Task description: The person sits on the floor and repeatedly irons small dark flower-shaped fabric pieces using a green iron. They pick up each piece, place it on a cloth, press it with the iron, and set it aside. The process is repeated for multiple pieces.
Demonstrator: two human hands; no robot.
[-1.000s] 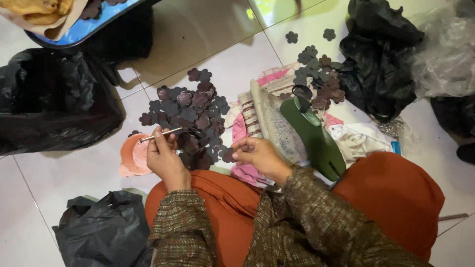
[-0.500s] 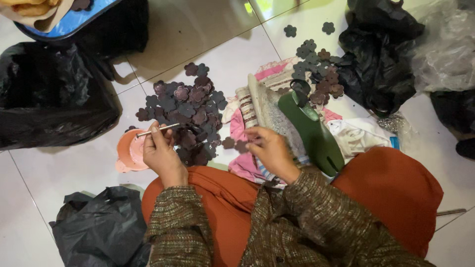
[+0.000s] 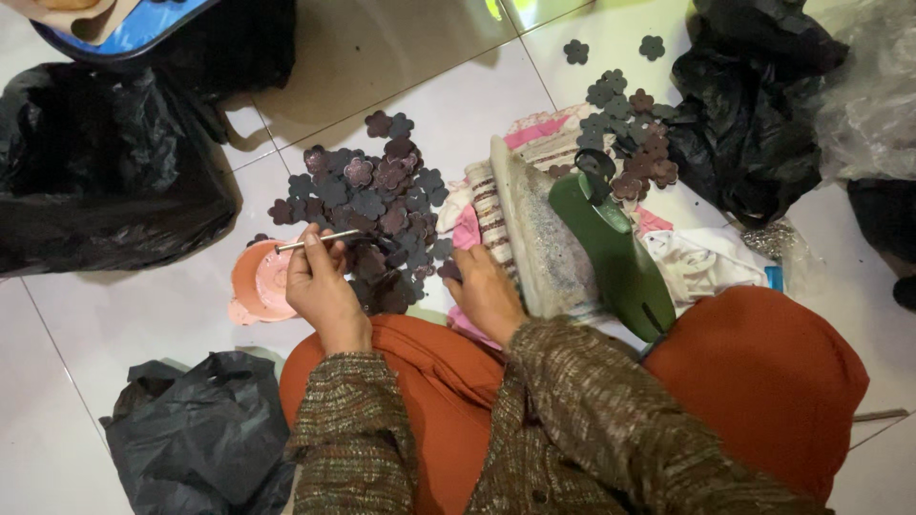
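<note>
Left hand (image 3: pixel 320 286): closed on thin metal rod (image 3: pixel 318 240), long axis level. Right hand (image 3: pixel 485 291): fingers curled at flower-shaped cutouts pile (image 3: pixel 367 205), grip unclear. Pile lies ahead, between both hands; right nearer.

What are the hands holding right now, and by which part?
The left hand pinches a thin metal rod near its right end. The right hand touches a dark flower piece at the pile's edge; its grip cannot be told.

Black plastic bags (image 3: pixel 105 162) left, lower left (image 3: pixel 200 439), upper right (image 3: pixel 754 114), clear crinkled bag (image 3: pixel 873 91) beside it
</note>
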